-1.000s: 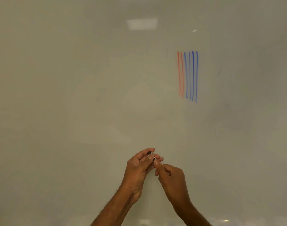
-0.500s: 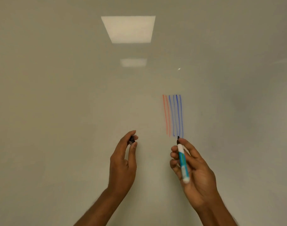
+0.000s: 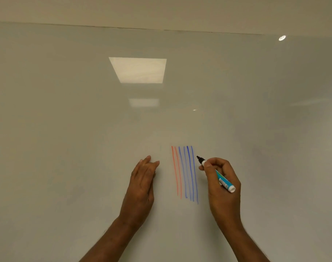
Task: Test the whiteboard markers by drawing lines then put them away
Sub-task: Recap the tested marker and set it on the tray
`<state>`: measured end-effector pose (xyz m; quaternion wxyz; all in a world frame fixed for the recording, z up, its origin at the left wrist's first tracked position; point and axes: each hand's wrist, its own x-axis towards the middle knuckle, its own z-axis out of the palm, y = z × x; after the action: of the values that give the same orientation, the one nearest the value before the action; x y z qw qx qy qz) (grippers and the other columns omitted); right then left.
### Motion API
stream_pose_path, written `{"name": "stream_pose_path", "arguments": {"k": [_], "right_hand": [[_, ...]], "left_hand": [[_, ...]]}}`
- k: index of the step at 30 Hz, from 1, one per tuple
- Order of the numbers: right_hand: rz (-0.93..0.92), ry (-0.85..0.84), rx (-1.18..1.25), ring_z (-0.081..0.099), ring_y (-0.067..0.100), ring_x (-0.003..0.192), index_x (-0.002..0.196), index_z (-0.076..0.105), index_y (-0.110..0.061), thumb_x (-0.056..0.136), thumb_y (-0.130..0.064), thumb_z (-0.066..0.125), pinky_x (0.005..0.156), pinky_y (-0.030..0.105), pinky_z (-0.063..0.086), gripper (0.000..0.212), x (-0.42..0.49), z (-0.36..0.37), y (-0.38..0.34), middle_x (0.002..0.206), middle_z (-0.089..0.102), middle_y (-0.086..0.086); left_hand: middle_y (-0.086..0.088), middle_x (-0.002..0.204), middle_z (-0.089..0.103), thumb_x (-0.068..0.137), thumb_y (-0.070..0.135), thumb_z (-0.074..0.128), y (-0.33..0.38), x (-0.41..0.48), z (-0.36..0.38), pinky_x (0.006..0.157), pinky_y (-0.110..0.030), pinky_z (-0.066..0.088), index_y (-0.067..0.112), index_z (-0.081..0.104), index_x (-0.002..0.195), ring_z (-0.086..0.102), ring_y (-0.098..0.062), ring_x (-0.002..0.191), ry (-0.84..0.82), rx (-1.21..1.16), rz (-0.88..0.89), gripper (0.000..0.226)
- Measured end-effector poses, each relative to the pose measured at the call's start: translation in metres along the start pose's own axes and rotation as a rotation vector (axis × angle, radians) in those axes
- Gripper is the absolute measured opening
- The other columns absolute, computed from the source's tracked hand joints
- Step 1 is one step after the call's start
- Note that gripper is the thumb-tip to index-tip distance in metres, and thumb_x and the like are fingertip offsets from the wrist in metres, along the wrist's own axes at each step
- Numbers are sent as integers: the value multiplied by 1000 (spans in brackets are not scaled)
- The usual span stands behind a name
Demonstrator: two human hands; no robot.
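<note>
My right hand (image 3: 222, 178) grips an uncapped marker (image 3: 224, 183) with a white and teal barrel. Its black tip (image 3: 198, 158) points up and left at the whiteboard (image 3: 67, 148), just right of the rightmost blue line and near that line's top. Two red lines (image 3: 176, 173) and several blue lines (image 3: 189, 173) run down the board between my hands. My left hand (image 3: 142, 182) is held up against the board left of the lines, fingers nearly straight and thumb tucked beside them. The black cap it pinched a moment ago is hidden behind it.
The whiteboard's top edge (image 3: 161, 29) runs across the upper view, with the wall above it. Ceiling lights (image 3: 138, 69) are reflected on the glossy surface. Blank board lies to the left of my left hand and to the right of my right hand.
My hands pulled the cap off the marker and moved apart. The right hand turned the marker tip toward the board and rose beside the blue lines. My view tilted upward.
</note>
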<state>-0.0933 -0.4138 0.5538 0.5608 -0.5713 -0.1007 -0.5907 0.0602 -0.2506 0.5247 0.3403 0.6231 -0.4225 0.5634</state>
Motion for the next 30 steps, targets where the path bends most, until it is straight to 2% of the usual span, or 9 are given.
{"name": "stream_pose_path", "arguments": {"k": [4,12,18,21,23,25,28,30], "right_hand": [[-97,-5,-105,68,13,85,106,64,-15,94,-30,63,67,22,56,18,19,2,14,94,68,-1],[-165,-6,-128,67,9,96,115,66,-18,92,-32,64,78,21,58,27,47,11,29,105,68,-2],[-195,6,-185,66,13,97,113,67,-21,92,-33,64,83,33,58,24,34,3,42,103,68,-5],[-174,15,-209,67,16,99,116,67,-20,93,-43,64,84,37,59,33,9,-11,61,106,68,-6],[-145,17,-232,66,17,102,119,66,-21,90,-50,63,85,34,59,41,-9,-22,76,109,68,-7],[-125,18,-256,66,16,103,118,68,-21,89,-42,68,86,27,56,35,-28,-33,89,110,68,-6],[-149,24,-342,66,12,97,108,72,-16,81,-28,80,84,27,53,31,-52,-45,106,100,69,-5],[-142,18,-389,65,3,91,101,73,-23,75,-34,80,82,23,53,29,-63,-53,116,92,70,-8]], "left_hand": [[-12,153,46,103,3,44,-9,1,10,125,-37,27,4,50,146,37,-27,149,30,38,64,43],[-7,147,56,102,19,52,-6,3,12,121,-34,35,4,57,140,48,-25,142,109,-31,-13,41],[-7,144,59,101,20,54,-4,5,12,120,-33,35,3,61,137,47,-20,143,128,-26,-10,41],[-8,144,59,101,18,54,-6,5,13,120,-35,36,2,60,138,49,-24,142,124,-1,12,40],[-8,144,59,101,17,54,-5,5,13,121,-36,36,2,59,138,49,-24,142,122,11,22,40],[-7,144,58,101,15,54,-4,6,12,121,-36,35,2,59,139,48,-20,142,129,21,45,40],[-5,142,58,100,9,56,-2,8,12,121,-38,36,1,58,138,49,-15,141,144,28,85,39],[-5,142,59,98,5,59,-2,8,12,120,-40,37,1,58,138,50,-15,140,147,34,99,40]]}}
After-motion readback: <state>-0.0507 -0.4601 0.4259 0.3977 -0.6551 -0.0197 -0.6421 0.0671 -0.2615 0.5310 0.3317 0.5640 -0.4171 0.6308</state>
